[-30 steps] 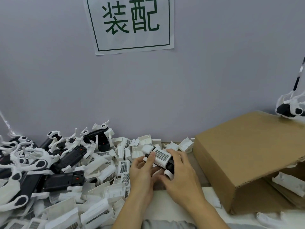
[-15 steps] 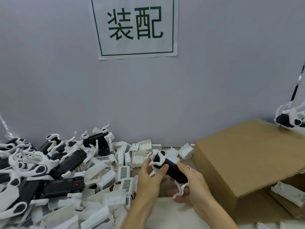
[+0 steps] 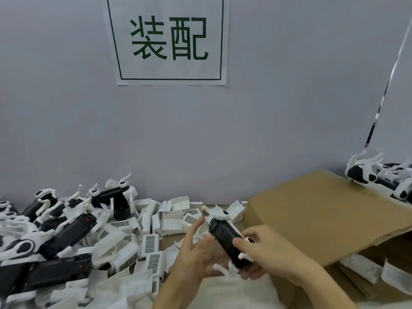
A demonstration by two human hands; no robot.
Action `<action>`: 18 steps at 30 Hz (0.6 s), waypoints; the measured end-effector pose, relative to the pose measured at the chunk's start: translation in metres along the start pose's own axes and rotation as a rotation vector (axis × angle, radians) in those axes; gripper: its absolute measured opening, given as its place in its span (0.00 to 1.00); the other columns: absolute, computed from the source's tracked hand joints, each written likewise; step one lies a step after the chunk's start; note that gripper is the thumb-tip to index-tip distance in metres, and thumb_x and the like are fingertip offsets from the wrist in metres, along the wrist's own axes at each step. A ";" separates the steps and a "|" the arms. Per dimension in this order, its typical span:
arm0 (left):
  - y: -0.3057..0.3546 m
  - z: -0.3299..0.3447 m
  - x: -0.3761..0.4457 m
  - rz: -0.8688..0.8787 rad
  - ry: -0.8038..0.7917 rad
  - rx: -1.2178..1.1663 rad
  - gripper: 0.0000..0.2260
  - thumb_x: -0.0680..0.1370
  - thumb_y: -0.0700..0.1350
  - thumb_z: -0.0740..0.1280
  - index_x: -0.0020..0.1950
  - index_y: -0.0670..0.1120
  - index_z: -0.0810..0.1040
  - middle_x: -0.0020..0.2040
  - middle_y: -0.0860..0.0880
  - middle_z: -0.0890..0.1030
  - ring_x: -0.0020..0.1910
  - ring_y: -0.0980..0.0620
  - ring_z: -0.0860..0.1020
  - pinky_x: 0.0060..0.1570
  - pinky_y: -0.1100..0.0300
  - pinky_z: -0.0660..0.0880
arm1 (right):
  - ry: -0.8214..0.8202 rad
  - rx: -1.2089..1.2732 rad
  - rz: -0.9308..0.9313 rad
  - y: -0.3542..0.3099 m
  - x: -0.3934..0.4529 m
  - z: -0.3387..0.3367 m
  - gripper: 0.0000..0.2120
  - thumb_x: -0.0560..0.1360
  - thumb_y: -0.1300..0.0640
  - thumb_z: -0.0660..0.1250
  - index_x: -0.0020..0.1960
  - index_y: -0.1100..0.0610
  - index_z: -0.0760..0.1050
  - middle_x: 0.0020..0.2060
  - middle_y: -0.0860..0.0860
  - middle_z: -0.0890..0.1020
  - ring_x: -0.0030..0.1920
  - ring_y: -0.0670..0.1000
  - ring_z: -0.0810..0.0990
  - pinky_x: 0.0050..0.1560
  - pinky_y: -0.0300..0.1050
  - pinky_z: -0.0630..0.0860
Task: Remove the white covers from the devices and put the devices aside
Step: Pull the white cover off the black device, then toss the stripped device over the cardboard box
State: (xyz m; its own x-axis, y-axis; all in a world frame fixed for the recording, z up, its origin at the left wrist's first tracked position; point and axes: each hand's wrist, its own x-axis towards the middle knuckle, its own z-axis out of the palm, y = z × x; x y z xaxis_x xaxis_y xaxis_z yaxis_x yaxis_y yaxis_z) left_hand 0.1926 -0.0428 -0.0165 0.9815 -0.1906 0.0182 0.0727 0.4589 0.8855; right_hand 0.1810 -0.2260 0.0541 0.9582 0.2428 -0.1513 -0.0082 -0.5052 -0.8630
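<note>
A black device with white curved arms is held low in the middle of the head view, tilted with its white end pointing away. My right hand grips its near half, thumb on top. My left hand is beside it on the left with fingers spread and straight, its thumb touching the device's side. To the left lies a heap of removed white covers with grid patches. Further left is a pile of bare black devices.
A brown cardboard box lies on its side at the right, with white parts inside its opening and more devices on top at the far right. A grey wall with a paper sign stands behind.
The white cover that was on the device a second ago is off it. The device has been turned and lowered towards me, and my left hand's fingers have opened.
</note>
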 end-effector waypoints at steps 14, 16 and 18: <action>-0.009 0.005 0.006 -0.043 0.198 0.314 0.09 0.81 0.45 0.65 0.59 0.45 0.78 0.46 0.40 0.86 0.33 0.42 0.82 0.30 0.57 0.76 | 0.893 0.760 -0.265 -0.041 0.029 -0.212 0.21 0.83 0.56 0.54 0.76 0.57 0.63 0.73 0.57 0.69 0.69 0.61 0.74 0.65 0.54 0.72; -0.013 0.005 0.007 -0.036 0.168 0.468 0.06 0.83 0.41 0.64 0.58 0.43 0.78 0.43 0.42 0.84 0.32 0.46 0.81 0.28 0.59 0.74 | 0.919 0.364 -0.205 -0.031 0.042 -0.189 0.22 0.82 0.62 0.54 0.76 0.66 0.60 0.73 0.66 0.66 0.70 0.70 0.69 0.69 0.62 0.68; -0.016 0.005 0.008 -0.019 0.136 0.570 0.04 0.83 0.39 0.64 0.55 0.43 0.78 0.41 0.44 0.81 0.29 0.50 0.79 0.27 0.61 0.73 | 0.922 0.105 -0.276 -0.032 0.052 -0.144 0.19 0.81 0.64 0.57 0.71 0.62 0.69 0.67 0.63 0.75 0.65 0.66 0.75 0.65 0.60 0.74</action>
State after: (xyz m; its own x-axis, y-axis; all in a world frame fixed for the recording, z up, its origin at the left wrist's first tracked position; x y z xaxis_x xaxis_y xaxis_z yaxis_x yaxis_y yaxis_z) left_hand 0.1984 -0.0561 -0.0286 0.9976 -0.0637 -0.0269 0.0211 -0.0897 0.9957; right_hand 0.2722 -0.3170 0.1431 0.7777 -0.4260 0.4622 0.2681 -0.4403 -0.8569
